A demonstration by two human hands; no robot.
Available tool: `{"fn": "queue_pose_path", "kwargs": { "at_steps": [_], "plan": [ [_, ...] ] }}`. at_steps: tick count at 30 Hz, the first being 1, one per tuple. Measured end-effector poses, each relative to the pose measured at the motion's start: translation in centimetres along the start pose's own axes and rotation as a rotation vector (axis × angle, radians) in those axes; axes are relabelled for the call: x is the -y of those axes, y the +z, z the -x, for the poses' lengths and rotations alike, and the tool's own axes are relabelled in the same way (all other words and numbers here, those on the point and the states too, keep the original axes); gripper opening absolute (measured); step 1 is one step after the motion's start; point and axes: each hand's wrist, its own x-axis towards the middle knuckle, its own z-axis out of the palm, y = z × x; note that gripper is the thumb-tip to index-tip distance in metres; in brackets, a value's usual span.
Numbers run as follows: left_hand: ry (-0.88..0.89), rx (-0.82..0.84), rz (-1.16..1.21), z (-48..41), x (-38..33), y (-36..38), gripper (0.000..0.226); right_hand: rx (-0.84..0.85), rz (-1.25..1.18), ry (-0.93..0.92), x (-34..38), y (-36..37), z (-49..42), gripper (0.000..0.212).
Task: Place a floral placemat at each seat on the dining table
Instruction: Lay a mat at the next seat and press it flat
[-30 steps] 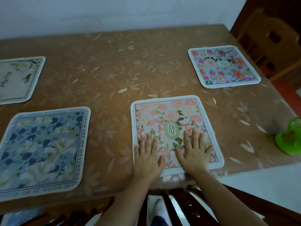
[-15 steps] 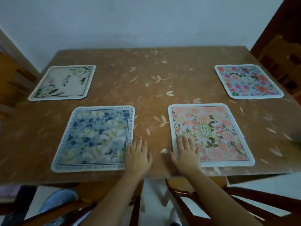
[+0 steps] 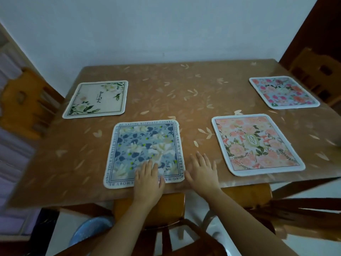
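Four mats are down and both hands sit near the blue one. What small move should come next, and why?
Probably slide the right hand onto the blue placemat to square it. Only the left hand rests on it; the right lies flat on the bare table beside it.

The scene is dimly and evenly lit, with a cool bluish cast seen on the wall [image 3: 147, 30]. No hard shadows are thrown. A soft sheen is carried by the glossy table [image 3: 184, 93], strongest along its right edge. Wide-angle distortion is shown at the borders, where straight lines are bent. Motion blur is smeared across the left edge and the chair [image 3: 24, 102]; the centre is rendered fairly sharp.
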Motion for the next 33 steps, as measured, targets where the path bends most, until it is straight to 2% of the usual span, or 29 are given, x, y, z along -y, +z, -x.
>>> {"fn": "queue_pose_path", "kwargs": {
  "at_steps": [5,12,20,25,28,33],
  "plan": [
    [0.041,-0.017,0.042,1.3,1.7,0.0,0.053,-0.021,-0.018,0.001,2.3,0.7,1.1,0.063],
    [0.001,0.023,0.062,1.5,5.0,1.5,0.056,0.079,0.01,-0.041,3.6,3.2,0.6,0.061],
    [0.09,0.065,0.046,0.5,7.7,3.4,0.055,0.16,0.029,-0.114,4.3,6.2,-1.0,0.063],
    [0.124,0.009,0.119,-0.4,8.0,3.4,0.047,0.124,0.038,-0.193,4.5,7.0,-1.7,0.056],
    [0.11,0.017,0.171,-0.5,8.3,3.6,0.044,0.033,-0.022,-0.268,4.7,6.6,-1.7,0.044],
    [0.137,-0.089,0.246,-0.1,8.1,3.5,0.032,-0.066,-0.114,-0.303,4.7,6.2,-1.5,0.032]
  ]
}}
